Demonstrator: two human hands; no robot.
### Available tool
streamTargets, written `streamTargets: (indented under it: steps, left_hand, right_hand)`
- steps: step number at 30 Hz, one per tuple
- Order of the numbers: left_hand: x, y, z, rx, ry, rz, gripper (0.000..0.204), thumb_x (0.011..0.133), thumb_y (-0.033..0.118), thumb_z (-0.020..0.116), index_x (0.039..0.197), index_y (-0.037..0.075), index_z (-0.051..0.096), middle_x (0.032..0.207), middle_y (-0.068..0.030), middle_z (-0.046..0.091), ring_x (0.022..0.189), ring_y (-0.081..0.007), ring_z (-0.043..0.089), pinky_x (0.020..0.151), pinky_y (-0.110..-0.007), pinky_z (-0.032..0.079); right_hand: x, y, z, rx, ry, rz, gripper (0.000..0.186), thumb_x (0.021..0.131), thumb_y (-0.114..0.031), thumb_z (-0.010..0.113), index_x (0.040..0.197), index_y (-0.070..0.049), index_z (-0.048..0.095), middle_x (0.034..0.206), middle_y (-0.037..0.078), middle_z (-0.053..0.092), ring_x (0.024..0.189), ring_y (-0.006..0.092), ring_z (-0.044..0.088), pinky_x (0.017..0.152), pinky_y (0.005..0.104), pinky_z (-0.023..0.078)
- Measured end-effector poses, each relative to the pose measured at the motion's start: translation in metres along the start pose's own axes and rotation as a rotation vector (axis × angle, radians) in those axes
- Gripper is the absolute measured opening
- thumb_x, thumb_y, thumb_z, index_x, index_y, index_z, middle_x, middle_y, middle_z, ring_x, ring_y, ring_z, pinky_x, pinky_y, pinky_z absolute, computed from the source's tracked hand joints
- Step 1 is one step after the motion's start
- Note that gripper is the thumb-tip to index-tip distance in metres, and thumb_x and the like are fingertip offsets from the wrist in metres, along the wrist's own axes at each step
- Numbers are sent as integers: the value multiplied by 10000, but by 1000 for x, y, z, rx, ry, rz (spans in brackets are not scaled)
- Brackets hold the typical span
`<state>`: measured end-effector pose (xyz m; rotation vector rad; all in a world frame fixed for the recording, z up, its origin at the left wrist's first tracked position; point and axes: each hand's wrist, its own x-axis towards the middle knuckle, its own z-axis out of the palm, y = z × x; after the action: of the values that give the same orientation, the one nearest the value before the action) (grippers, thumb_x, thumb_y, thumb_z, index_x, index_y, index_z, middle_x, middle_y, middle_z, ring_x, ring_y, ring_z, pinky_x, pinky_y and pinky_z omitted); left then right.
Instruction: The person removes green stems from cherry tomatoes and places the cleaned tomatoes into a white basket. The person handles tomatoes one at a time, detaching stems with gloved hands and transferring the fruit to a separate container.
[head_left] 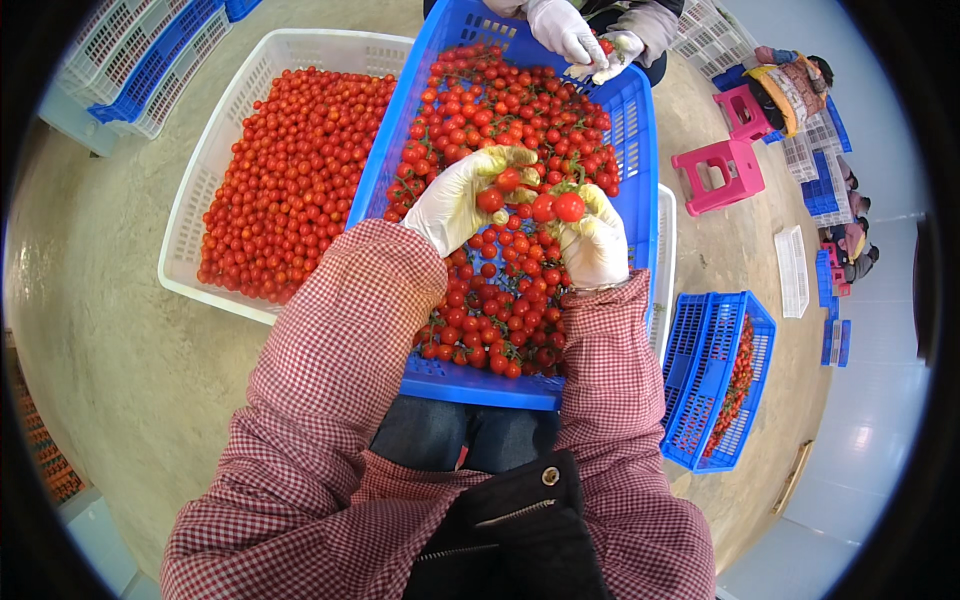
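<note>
Over a blue crate (632, 250) of red cherry tomatoes on green stems (470, 110) are both my stained white-gloved hands. My left hand (462, 195) is curled round loose-looking cherry tomatoes (490, 199) near the middle. Just to its right, my right hand (592, 240) pinches a green stem with tomatoes (568, 207) on it. A co-worker's gloved hands (565, 35) hold a small stemmed tomato piece at the crate's far edge.
A white crate (185, 230) of loose tomatoes (285, 190) stands left. Stacked crates (140, 70) are at the upper left. Pink stools (715, 170), blue crates (715, 380) and a white crate (792, 270) lie right. Other people (795, 85) are along the right wall.
</note>
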<state>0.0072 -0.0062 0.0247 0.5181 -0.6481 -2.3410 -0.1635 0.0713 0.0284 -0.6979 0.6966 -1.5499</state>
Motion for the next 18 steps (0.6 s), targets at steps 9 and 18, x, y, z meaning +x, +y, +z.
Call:
streamTargets:
  steps: [9, 18]
  left_hand:
    - [-3, -9, -1, 267, -93, -123, 235, 864, 166, 501, 1000, -23, 530, 823, -107, 617, 708, -158, 624, 412, -183, 391]
    - [-4, -9, 6, 71, -94, -113, 242, 826, 86, 509, 1059, 22, 518, 965, -88, 601, 799, -202, 635, 462, -190, 421]
  right_hand:
    - [3, 3, -5, -39, 63, 25, 341, 729, 48, 523, 1068, 58, 484, 964, 135, 586, 867, 190, 587, 772, 296, 487]
    - [6, 4, -2, 32, 72, -94, 300, 749, 36, 571, 1040, 41, 502, 972, 117, 583, 856, 190, 584, 784, 291, 484]
